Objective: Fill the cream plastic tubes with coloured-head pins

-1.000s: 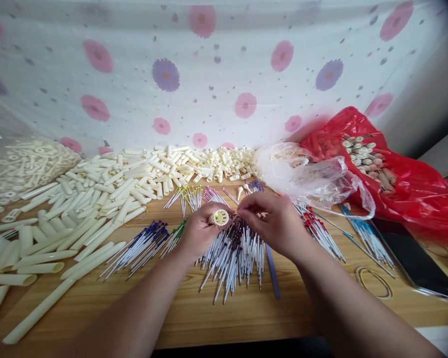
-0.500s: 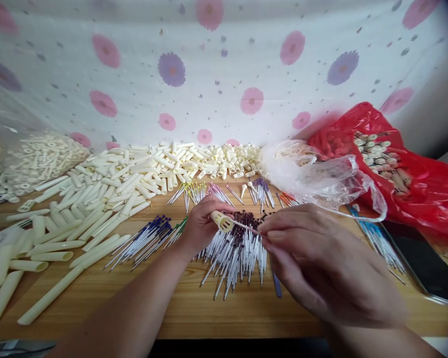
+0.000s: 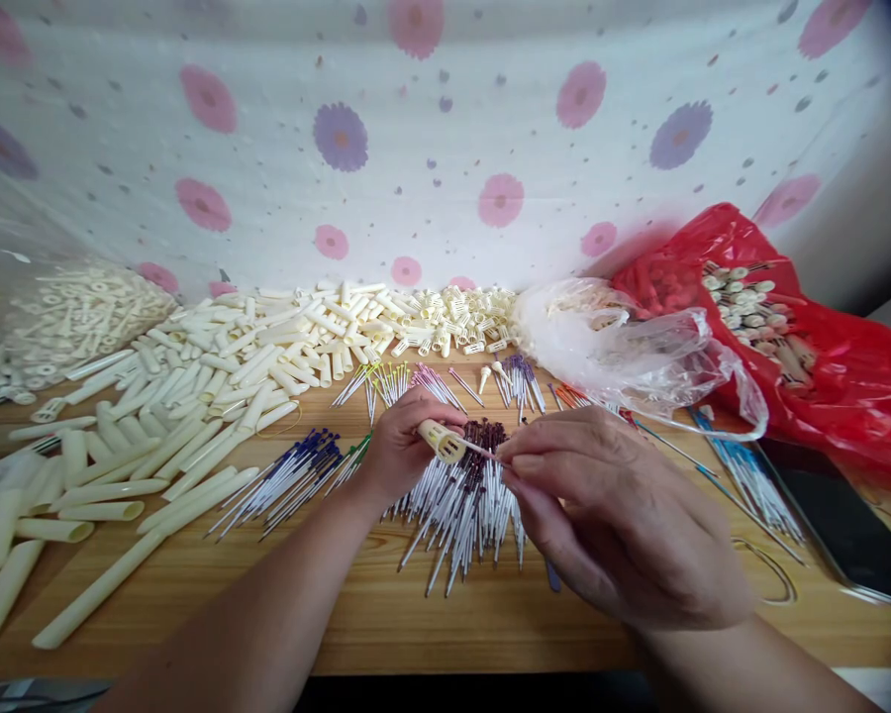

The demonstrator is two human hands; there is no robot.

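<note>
My left hand (image 3: pixel 401 444) is closed around a cream slotted plastic tube (image 3: pixel 441 442), its slotted end facing right. Between thumb and fingertips, my right hand (image 3: pixel 616 505) pinches a thin white stick (image 3: pixel 481 451) with a pinkish end. The stick's far end reaches the tube's slotted mouth; how deep it sits inside, I cannot tell. Below and behind both hands lies a heap of white sticks with dark maroon heads (image 3: pixel 464 515). Left of my left hand are blue-headed sticks (image 3: pixel 297 475) and some green-headed ones (image 3: pixel 352 458).
Cream tubes (image 3: pixel 215 376) pile up on the left, with slotted caps (image 3: pixel 460 315) at the back. A clear plastic bag (image 3: pixel 631 347) and a red bag (image 3: pixel 846 396) of finished-looking pieces stand right. A phone (image 3: pixel 846 525) and blue sticks (image 3: pixel 749 475) lie at the right edge.
My right hand has shifted a little left, bringing the stick closer to the tube. A loop and a long thin stick at the right are now uncovered. My left hand stays in place.
</note>
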